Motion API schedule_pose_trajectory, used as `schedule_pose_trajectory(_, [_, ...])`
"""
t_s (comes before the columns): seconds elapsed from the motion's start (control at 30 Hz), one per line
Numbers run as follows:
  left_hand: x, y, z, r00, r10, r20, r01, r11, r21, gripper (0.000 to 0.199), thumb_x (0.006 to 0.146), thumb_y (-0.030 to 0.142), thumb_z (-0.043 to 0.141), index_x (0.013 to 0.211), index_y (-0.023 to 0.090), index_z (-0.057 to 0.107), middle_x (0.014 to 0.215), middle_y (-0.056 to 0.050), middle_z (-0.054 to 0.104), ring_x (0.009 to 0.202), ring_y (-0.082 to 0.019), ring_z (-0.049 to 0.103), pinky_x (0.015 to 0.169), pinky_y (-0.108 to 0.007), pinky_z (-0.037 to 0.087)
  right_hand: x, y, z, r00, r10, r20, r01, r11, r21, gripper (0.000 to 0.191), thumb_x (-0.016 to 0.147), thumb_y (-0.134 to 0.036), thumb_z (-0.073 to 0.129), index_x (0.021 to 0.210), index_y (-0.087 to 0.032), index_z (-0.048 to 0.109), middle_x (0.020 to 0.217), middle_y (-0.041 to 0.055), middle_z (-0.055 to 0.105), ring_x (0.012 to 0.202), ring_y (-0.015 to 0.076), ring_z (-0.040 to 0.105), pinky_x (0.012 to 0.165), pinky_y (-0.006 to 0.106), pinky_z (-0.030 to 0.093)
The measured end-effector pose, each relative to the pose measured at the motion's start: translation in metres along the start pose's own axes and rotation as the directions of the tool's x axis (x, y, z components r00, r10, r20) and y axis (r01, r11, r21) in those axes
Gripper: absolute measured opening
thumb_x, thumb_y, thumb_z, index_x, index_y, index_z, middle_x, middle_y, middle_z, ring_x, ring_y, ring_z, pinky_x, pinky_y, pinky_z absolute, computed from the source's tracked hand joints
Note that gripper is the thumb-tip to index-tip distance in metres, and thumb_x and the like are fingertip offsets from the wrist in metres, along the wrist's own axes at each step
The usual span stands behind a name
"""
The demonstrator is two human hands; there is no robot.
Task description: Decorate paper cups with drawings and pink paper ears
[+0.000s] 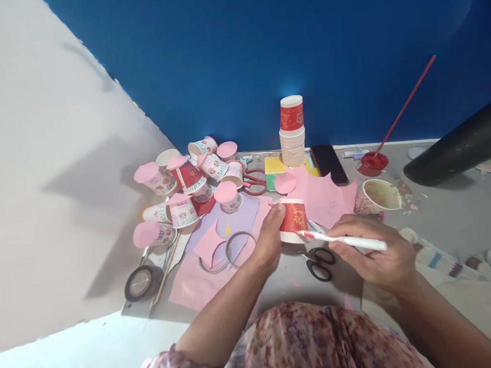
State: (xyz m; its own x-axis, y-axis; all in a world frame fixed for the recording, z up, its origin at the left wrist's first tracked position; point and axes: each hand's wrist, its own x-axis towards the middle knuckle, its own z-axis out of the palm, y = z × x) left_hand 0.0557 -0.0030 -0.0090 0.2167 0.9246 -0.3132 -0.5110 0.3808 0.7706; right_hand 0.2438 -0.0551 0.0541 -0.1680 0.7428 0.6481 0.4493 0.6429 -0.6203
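A red and white paper cup (294, 217) is held upside down, wide rim low, by my left hand (271, 235), whose thumb presses on its left side. My right hand (374, 253) pinches a white marker (359, 242) with a red tip end. That tip meets the cup near its lower right edge. Behind the cup lies a pink paper disc (285, 183) on cut pink paper (322, 195). Black-handled scissors (318, 264) rest on the table just below the cup.
Several decorated cups with pink discs (186, 210) crowd the left. A cup stack (292, 130) stands at the back beside a black phone (329, 165). Further right are a red pot (372, 164), an open cup (378, 196) and a black cylinder (457, 144). Tape (141, 283) sits front left.
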Motion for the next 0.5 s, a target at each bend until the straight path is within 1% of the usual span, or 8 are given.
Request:
schedule_pose_trajectory(0.13, [-0.002,0.0023,0.0036,1.0,-0.002,-0.017,0.002,1.0,0.007,0.05,0.081,0.065,0.083,0.091,0.018,0.069,0.082,0.0,0.065,0.075,-0.017,0.059,0.076,-0.031,0.046,0.0011,-0.0002,0.0011,1.0,0.011,-0.008,-0.011,1.0,0.005,0.008,0.093,-0.017,0.074,0.097,-0.023,0.077,0.08,0.0034,0.079,0.066,0.0186,0.074,0.062,0.028,0.06])
schedule_pose_trajectory(0.23, [-0.0039,0.0045,0.0068,1.0,-0.004,0.002,0.004,1.0,-0.005,0.05,0.08,0.064,0.084,0.09,0.018,0.067,0.081,0.0,0.065,0.074,-0.017,0.059,0.076,-0.031,0.047,0.0024,-0.0003,0.002,1.0,0.004,-0.018,-0.004,1.0,-0.01,0.009,0.093,-0.016,0.074,0.097,-0.023,0.077,0.081,0.0034,0.08,0.067,0.0182,0.075,0.063,0.027,0.06])
schedule_pose_trajectory(0.33, [-0.0052,0.0052,0.0083,0.999,-0.018,0.032,0.018,1.0,0.001,0.053,0.079,0.067,0.083,0.092,0.018,0.068,0.084,-0.002,0.068,0.076,-0.019,0.063,0.077,-0.033,0.049,0.0035,-0.0007,0.0022,0.999,0.008,-0.032,-0.009,0.999,-0.036,0.009,0.093,-0.015,0.074,0.095,-0.023,0.076,0.081,0.0032,0.08,0.068,0.0183,0.075,0.064,0.027,0.06])
schedule_pose_trajectory(0.43, [-0.0054,0.0048,0.0084,0.999,-0.015,0.033,0.015,1.0,-0.002,0.054,0.079,0.068,0.083,0.094,0.018,0.069,0.088,-0.003,0.069,0.078,-0.019,0.063,0.079,-0.032,0.048,0.003,-0.0011,0.0013,0.999,0.021,-0.041,-0.022,0.999,-0.039,0.008,0.094,-0.017,0.074,0.095,-0.024,0.077,0.08,0.0034,0.081,0.068,0.0189,0.076,0.063,0.027,0.061])
schedule_pose_trajectory(0.5, [-0.0051,0.0046,0.0082,1.0,-0.005,0.026,0.005,1.0,-0.007,0.053,0.079,0.067,0.084,0.092,0.018,0.069,0.085,-0.002,0.067,0.077,-0.018,0.061,0.078,-0.032,0.048,0.002,-0.0013,0.0004,0.999,0.033,-0.04,-0.034,0.999,-0.022,0.006,0.095,-0.019,0.073,0.095,-0.024,0.078,0.08,0.004,0.081,0.068,0.0198,0.076,0.062,0.028,0.061])
